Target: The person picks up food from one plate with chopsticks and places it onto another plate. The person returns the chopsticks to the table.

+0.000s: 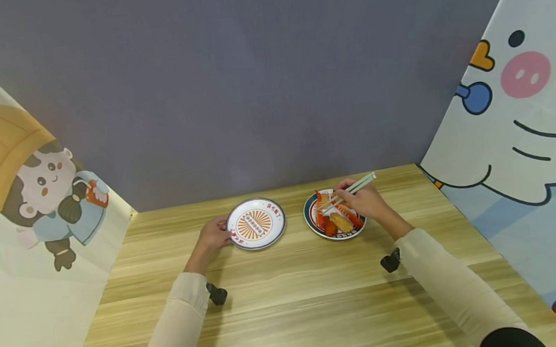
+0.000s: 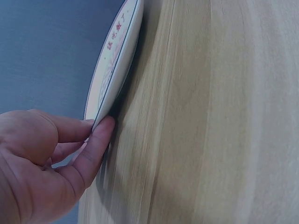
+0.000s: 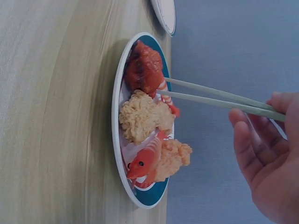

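Observation:
My left hand (image 1: pixel 213 233) pinches the left rim of a white plate (image 1: pixel 256 223) with a sunburst print. In the left wrist view, thumb and fingers hold that edge, and the plate looks slightly tilted. My right hand (image 1: pixel 366 199) grips pale green chopsticks (image 3: pixel 219 100) over a teal-rimmed plate (image 1: pixel 308 214). On it lie a glazed reddish-brown piece (image 3: pixel 144 67) like roast meat, a pale fried piece (image 3: pixel 136 116), an orange fried piece (image 3: pixel 172 158) and red shrimp (image 3: pixel 147 158). The chopstick tips are among the food, near a striped shrimp; whether they touch it I cannot tell.
Both plates are near the back of a wood-grain table (image 1: pixel 278 313), a small gap between them. A grey wall (image 1: pixel 253 89) stands behind. Cartoon-printed panels (image 1: pixel 513 141) flank the table on both sides.

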`<state>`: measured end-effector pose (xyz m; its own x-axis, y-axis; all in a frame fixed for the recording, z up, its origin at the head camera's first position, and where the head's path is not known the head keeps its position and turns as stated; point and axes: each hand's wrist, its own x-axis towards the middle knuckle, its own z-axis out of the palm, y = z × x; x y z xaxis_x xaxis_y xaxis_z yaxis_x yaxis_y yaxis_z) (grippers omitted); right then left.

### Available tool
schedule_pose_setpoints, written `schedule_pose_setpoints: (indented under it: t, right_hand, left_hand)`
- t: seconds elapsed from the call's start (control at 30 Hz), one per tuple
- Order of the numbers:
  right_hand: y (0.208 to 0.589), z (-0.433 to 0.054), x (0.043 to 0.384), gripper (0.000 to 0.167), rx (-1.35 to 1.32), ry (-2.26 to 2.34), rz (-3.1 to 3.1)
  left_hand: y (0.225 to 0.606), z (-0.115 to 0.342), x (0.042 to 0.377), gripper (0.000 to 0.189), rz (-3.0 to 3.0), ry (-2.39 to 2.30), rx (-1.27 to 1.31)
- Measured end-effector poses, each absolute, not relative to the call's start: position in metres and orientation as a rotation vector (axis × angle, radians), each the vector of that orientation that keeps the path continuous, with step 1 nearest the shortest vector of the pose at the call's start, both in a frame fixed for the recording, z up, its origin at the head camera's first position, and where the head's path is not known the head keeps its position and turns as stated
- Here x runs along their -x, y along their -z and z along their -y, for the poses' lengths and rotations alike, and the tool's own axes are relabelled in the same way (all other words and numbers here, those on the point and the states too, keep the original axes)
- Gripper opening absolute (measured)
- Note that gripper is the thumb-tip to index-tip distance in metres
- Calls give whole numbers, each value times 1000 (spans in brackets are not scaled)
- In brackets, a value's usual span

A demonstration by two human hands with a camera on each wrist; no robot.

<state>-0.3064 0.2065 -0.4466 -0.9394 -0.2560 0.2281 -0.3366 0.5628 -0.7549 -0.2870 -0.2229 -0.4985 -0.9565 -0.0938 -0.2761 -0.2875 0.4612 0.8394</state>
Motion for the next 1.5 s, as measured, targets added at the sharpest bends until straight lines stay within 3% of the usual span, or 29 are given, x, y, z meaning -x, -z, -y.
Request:
schedule_pose_setpoints:
  t: [0.33,0.7,1.5]
  right_hand:
    - [458,-207,311,15,-502,-1320,2722]
    - [466,-200,308,20,-544,-1202,2646]
    - [477,-210,312,36,-301,-1642,2523]
  left_hand:
    - [498,222,288,62,-2556,-1450,325]
    - [495,222,287,61,-2565,-1427,323]
    - [496,221,288,61,-2551,-1415,333]
